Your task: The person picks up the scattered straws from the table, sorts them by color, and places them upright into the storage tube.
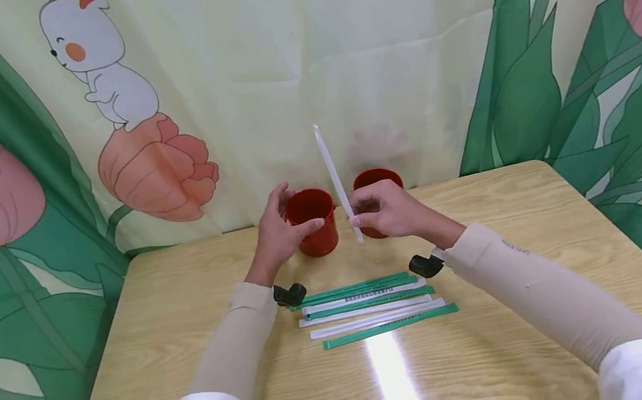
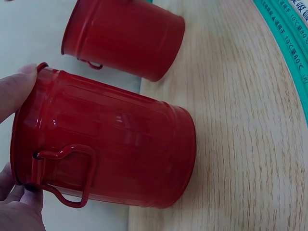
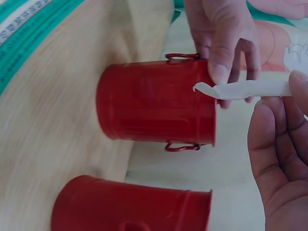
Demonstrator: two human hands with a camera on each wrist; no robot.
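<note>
My left hand (image 1: pixel 278 234) holds the left red metal bucket (image 1: pixel 319 237) by its rim, with the thumb on the near side. The bucket stands upright on the table, and small wire handles show on its sides in the right wrist view. Between thumb and fingers, my right hand (image 1: pixel 391 209) pinches a white paper-wrapped straw (image 1: pixel 328 160). This straw stands nearly upright in the air, its lower end (image 3: pixel 211 90) crumpled. Behind the right hand is a second red bucket (image 2: pixel 127 36), partly hidden by it in the head view.
Several green and white wrapped straws (image 1: pixel 393 326) lie side by side on the wooden table (image 1: pixel 483 371), in front of both buckets. A printed curtain (image 1: pixel 253 98) hangs right behind the table's far edge. Black wrist cameras (image 1: pixel 426 265) sit close above the straws.
</note>
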